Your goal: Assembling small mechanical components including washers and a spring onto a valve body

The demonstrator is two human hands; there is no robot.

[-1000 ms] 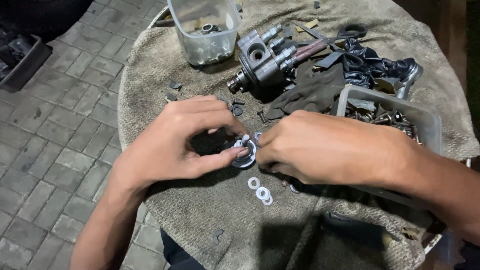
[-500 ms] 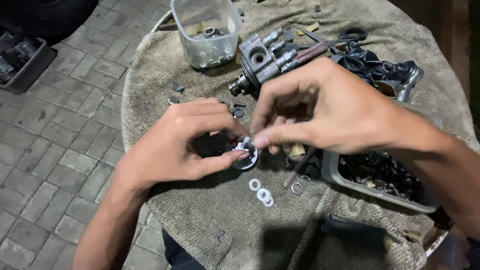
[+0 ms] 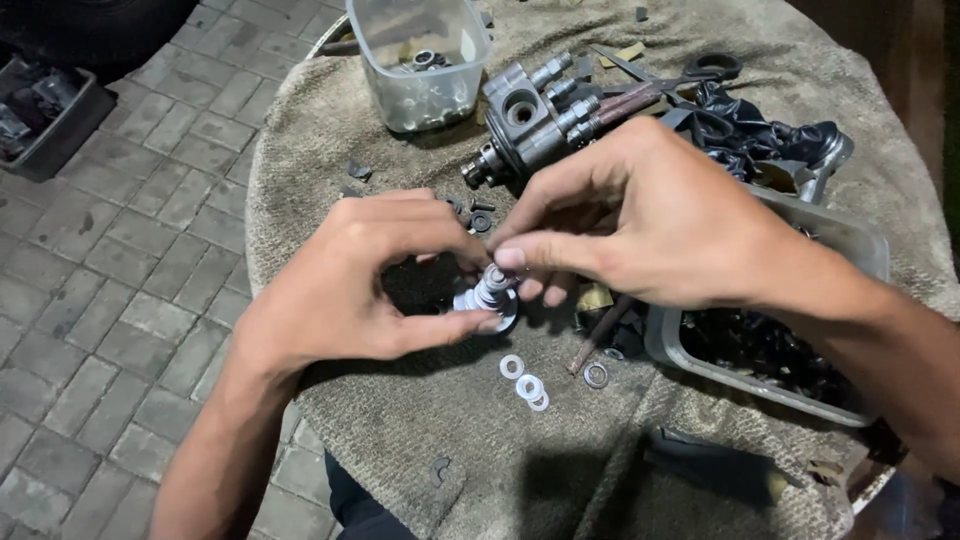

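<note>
My left hand (image 3: 365,280) grips a small silver metal part with a round flange (image 3: 487,297), thumb under it and fingers curled over. My right hand (image 3: 655,215) comes from the right and pinches the top of the same part with thumb and forefinger. Both hands hover just above a round table draped in a grey-brown towel (image 3: 480,450). Three small white washers (image 3: 527,382) lie on the towel just below the part, and a darker metal ring (image 3: 596,376) lies to their right.
A clear plastic tub (image 3: 420,55) with small parts stands at the back. A grey metal pump body (image 3: 535,125) lies behind my hands. A grey tray (image 3: 860,245) of dark parts sits at right, scissors (image 3: 690,75) behind it. Paved floor and a dark bin (image 3: 45,115) lie at left.
My right hand has lifted off the towel and moved up over the small metal part, now pinching its top. The left hand has kept its hold in the same place.
</note>
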